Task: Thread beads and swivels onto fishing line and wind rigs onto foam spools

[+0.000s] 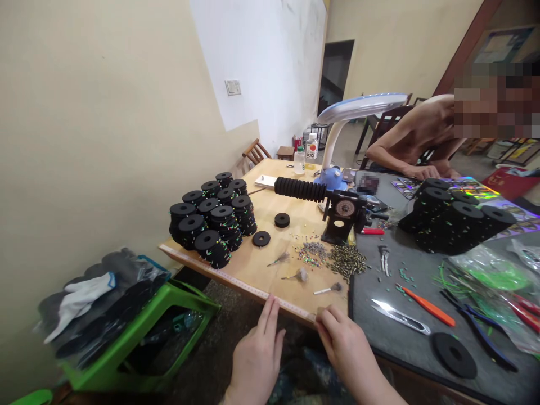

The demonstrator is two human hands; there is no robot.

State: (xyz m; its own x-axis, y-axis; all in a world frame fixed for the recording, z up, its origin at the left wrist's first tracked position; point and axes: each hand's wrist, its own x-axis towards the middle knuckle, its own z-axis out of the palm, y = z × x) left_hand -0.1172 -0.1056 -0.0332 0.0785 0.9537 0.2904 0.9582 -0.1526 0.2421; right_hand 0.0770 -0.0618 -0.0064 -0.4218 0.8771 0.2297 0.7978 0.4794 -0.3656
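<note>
My left hand (256, 354) reaches to the front edge of the wooden table. Its index and middle fingers lie stretched out on a pale measuring tape (236, 279) that runs along this edge. Beside the tape's right end, my right hand (348, 349) is closed, fingers bent and pressed together at the table edge. Whatever they may hold is hidden or too fine to see. Just beyond my hands lie a small white-handled brush (327, 289), two feathery tufts (300, 274), small coloured beads (310, 259) and a heap of bronze-coloured metal beads (348, 261).
Stacks of black foam discs (210, 239) stand on the left. A black rotary device (343, 216) and a blue lamp (333, 177) stand behind. On the grey mat (367, 315) lie a knife (400, 318), an orange-handled tool (428, 306) and pliers (485, 332). A person (413, 135) sits at right.
</note>
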